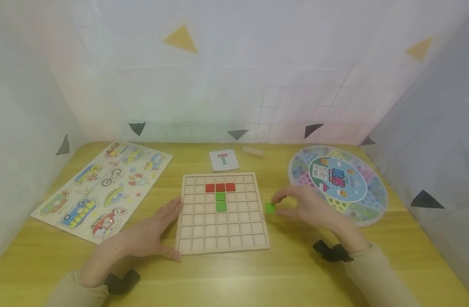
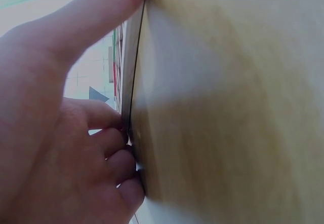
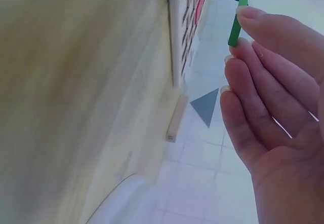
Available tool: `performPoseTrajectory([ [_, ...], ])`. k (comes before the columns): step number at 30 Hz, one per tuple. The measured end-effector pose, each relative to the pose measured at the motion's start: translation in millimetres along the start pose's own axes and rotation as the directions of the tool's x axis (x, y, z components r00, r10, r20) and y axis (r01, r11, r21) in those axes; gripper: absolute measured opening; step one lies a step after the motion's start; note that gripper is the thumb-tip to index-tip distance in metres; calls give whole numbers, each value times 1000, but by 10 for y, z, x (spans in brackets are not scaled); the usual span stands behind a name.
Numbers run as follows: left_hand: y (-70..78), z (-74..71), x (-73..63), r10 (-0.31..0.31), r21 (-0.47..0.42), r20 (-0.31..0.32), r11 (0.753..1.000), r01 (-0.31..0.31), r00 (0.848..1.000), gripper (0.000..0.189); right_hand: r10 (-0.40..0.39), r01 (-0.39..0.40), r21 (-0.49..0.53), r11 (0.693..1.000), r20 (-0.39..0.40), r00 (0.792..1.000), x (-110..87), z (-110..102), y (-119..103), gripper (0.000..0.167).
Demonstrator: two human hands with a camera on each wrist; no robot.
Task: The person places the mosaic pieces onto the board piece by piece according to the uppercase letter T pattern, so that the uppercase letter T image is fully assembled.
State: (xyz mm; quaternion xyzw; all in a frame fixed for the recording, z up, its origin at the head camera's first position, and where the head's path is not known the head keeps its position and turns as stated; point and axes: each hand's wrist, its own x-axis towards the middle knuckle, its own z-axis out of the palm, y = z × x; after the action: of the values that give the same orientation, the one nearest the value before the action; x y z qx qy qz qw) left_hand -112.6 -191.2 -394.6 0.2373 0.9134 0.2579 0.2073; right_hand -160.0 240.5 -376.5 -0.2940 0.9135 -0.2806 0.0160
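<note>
A square wooden grid board (image 1: 197, 231) lies on the table in the head view. Three red tiles (image 1: 220, 187) form a row in it, and two green tiles (image 1: 220, 201) run down from the middle one. My right hand (image 1: 305, 207) pinches another green tile (image 1: 270, 208) between thumb and fingers, just off the board's right edge; the right wrist view shows this tile (image 3: 238, 19) edge-on, held above the table. My left hand (image 1: 146, 234) rests at the board's left side, fingers extended along the edge and thumb at the near left corner.
Behind the board lie a pattern card (image 1: 224, 160) with a red and green T and a small wooden block (image 1: 253, 152). A vehicle picture puzzle (image 1: 107, 187) lies at the left. On the right, a round game box (image 1: 338, 179) sits close behind my right hand.
</note>
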Motion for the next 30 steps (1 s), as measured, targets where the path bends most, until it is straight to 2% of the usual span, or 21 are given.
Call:
performPoseTrajectory([
  [10, -3, 5, 2, 2, 4, -3, 1000, -2, 1000, 131, -56, 56, -41, 998, 3, 998, 138, 12, -95, 28],
  [19, -1, 1, 0, 5, -4, -3, 1000, -5, 1000, 132, -48, 47, 30, 998, 41, 998, 226, 46, -158, 27],
  [30, -2, 9, 2, 4, -5, -1, 1000, -4, 1000, 131, -157, 156, 36, 987, 0, 988, 344, 113, -222, 25],
])
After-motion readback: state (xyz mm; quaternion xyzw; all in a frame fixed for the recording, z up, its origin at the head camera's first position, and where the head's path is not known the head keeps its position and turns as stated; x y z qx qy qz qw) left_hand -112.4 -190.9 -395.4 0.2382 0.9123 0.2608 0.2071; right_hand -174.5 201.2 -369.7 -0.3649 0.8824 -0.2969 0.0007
